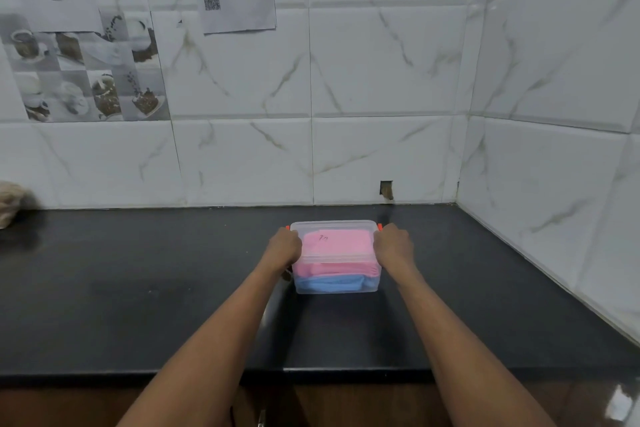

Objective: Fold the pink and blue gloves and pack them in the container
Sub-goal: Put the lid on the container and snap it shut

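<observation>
A clear plastic container (335,289) with a clear lid (332,226) and orange side clips stands on the black counter (138,288). Through its wall I see the folded pink gloves (335,246) lying on top of the folded blue gloves (332,282). My left hand (284,246) is closed around the container's left side at the clip. My right hand (393,246) grips the right side in the same way. The lid sits on the container; a small label with handwriting shows on it.
White marble-look tiled walls (381,80) close the counter at the back and on the right. A beige cloth bundle (10,201) lies at the far left against the wall. The counter's front edge (104,374) runs below my forearms.
</observation>
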`<control>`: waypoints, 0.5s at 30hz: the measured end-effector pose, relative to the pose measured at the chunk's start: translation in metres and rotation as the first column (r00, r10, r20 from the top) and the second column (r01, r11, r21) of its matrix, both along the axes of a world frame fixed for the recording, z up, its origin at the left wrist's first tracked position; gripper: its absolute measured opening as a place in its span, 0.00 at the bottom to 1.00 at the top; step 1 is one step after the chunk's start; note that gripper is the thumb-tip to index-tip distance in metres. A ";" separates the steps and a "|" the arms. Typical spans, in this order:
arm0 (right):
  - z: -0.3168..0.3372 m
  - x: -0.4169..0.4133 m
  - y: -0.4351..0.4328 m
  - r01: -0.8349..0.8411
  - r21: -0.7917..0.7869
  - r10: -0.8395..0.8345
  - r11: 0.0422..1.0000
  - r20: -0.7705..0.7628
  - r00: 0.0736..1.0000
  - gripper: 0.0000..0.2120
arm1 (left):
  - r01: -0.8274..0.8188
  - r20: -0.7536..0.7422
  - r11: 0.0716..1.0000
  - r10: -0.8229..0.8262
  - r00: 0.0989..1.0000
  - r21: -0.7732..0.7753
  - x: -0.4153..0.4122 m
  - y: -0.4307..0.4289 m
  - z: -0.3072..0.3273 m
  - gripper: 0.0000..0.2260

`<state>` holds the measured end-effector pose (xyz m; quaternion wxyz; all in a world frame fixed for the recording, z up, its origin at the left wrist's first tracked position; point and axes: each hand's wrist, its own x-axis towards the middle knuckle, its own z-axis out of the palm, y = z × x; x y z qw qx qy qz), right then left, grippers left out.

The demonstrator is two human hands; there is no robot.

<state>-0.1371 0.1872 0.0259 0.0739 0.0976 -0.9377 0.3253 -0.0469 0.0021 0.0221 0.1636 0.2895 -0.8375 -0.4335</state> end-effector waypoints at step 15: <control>-0.015 0.020 0.025 -0.267 -0.329 0.193 0.906 -0.240 0.951 0.29 | -0.061 -0.430 0.906 -0.139 0.892 -0.420 0.038 0.016 -0.026 0.27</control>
